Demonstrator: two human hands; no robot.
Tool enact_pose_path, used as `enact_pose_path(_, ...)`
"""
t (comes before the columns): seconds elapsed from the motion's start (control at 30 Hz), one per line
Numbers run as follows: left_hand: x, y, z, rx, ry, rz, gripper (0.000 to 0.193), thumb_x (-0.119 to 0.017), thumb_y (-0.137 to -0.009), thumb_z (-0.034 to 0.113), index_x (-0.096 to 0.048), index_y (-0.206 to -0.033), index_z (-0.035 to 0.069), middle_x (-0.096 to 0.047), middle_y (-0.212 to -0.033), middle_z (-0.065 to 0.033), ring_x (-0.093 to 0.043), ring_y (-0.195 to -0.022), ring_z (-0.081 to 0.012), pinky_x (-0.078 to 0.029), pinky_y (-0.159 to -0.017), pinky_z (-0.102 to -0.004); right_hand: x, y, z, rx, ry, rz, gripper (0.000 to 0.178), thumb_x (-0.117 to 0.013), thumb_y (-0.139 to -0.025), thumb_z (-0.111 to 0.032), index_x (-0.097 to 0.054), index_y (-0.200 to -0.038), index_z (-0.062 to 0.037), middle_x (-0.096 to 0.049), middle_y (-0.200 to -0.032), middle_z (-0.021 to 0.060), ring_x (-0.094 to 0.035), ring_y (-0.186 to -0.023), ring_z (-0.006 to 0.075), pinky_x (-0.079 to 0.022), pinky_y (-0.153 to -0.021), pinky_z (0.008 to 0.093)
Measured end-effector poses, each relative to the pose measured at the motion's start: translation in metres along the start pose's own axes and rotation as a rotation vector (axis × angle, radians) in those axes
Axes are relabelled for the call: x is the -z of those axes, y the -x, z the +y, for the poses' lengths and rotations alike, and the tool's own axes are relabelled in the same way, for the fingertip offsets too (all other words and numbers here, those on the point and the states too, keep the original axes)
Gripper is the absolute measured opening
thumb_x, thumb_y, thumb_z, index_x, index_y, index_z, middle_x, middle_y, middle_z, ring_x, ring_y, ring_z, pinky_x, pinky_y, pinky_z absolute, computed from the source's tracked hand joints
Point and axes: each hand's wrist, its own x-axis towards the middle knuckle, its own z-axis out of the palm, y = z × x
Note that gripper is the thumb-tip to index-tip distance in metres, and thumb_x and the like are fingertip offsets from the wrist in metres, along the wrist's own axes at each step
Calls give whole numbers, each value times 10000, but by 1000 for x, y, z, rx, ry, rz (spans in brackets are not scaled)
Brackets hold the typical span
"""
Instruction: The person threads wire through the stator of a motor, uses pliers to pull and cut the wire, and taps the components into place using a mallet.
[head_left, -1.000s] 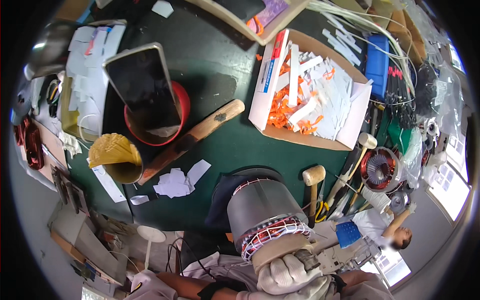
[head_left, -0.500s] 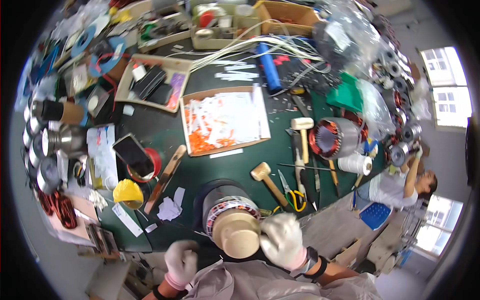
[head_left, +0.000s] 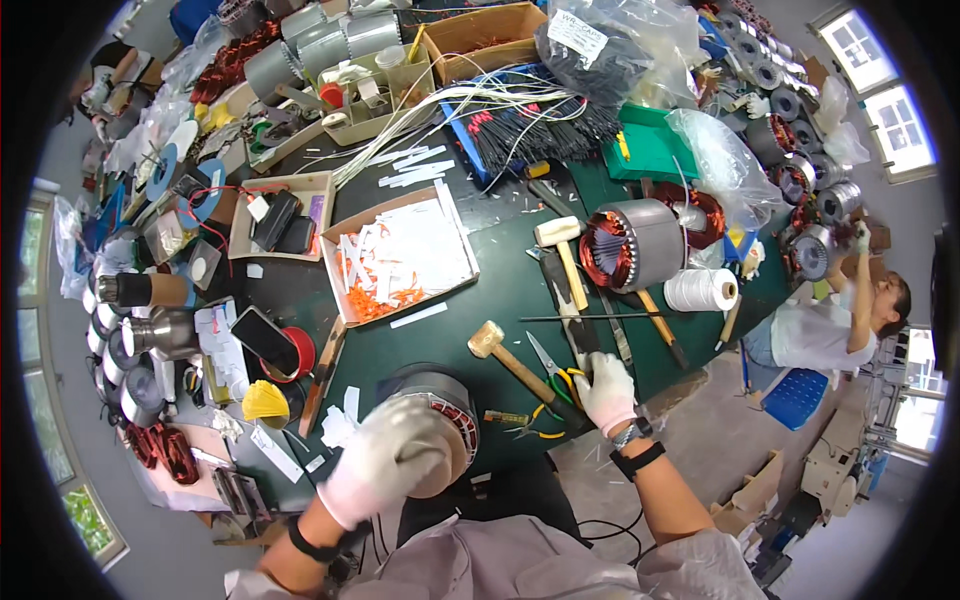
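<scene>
A motor stator (head_left: 432, 385) with a dark outer shell lies at the near edge of the bench, its ring of slots facing me. A tan round block (head_left: 436, 484) sits against that open end. My left hand (head_left: 385, 462), in a white glove and slightly blurred, curls over the block. To the right, my gloved right hand (head_left: 608, 394) closes around the near end of a long dark tool (head_left: 566, 305); the fingers hide that end. Beside it are yellow-handled scissors (head_left: 552, 378) and a wooden mallet (head_left: 508, 356). Small pliers (head_left: 540, 425) lie below the scissors.
A cardboard box (head_left: 470, 262) of paper strips and orange pieces stands mid-bench. Right of it are another mallet (head_left: 560, 235), a copper-wound stator (head_left: 640, 245) and a white string spool (head_left: 700, 290). A phone (head_left: 265, 340) and yellow-topped cup (head_left: 266, 402) lie left. A co-worker (head_left: 835, 320) sits right.
My left hand has risen from below the stator onto the tan block. My right hand has left the block and reached up and right to the long tool. The view has shifted.
</scene>
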Motion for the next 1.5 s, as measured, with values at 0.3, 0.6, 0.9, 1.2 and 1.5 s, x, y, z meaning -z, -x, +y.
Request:
enact_pose_path(0.3, -66, 19, 20, 95, -211, 531, 186, -794, -780, 53, -777, -966, 47, -778, -1021, -123, -761, -1013, -336, -593, -935, -427, -5, -42, 32, -185, -223, -262, 506, -889, -836, -325, -575, -1100, -30, -716, -995, 244, -710, -970, 450, -560, -853, 505)
enact_pose_path(0.6, -52, 13, 15, -140, -262, 389, 151, -794, -818, 80, -746, -958, 49, -772, -1005, -115, -768, -997, -333, -623, -912, -433, -8, -32, 10, -143, -277, -268, 434, -758, -855, -131, -518, -1203, -33, -702, -1057, 262, -692, -1005, 477, -557, -872, 532)
enact_pose_path(0.9, -96, 20, 45, 361, -426, 596, 443, -792, -761, 107, -640, -1172, 40, -672, -1124, -169, -626, -1078, -415, -498, -985, -503, 38, -17, 8, 259, -437, -536, 580, -656, -930, -146, -495, -1478, -46, -695, -1185, 273, -694, -1065, 455, -561, -909, 495)
enact_pose_path(1.2, -90, 20, 36, 239, -444, 547, 322, -791, -757, 102, -683, -1060, 78, -699, -1061, -125, -654, -1009, -390, -529, -955, -509, 72, -45, -104, 128, -773, -834, 425, -716, -935, -285, -518, -1150, 23, -676, -847, 259, -723, -793, 420, -556, -702, 507)
enact_pose_path(1.5, -83, 27, 25, 100, -467, 497, 383, -831, -707, 85, -707, -1069, 104, -691, -948, -75, -691, -916, -325, -565, -933, -500, 49, -47, -96, 382, -669, -817, 371, -700, -920, -277, -530, -1061, 21, -680, -835, 304, -702, -859, 493, -548, -761, 545)
